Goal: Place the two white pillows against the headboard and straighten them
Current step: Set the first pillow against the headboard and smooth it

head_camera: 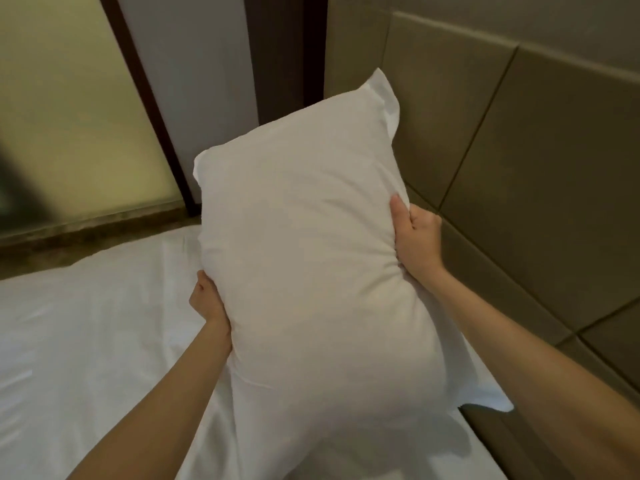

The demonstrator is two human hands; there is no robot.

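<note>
One white pillow (304, 244) is held up above the bed, tilted, its far corner near the padded beige headboard (540, 161) on the right. My left hand (207, 299) grips its left long edge low down. My right hand (415, 237) pinches its right edge, close to the headboard. The pillow's lower end hangs just over the white sheet (86, 323). A second pillow is not visible.
The bed's far edge meets a brown floor strip (86, 233) below a frosted glass panel (69, 116) with a dark wooden frame (149, 98). A dark wood post (280, 53) stands at the headboard's left end.
</note>
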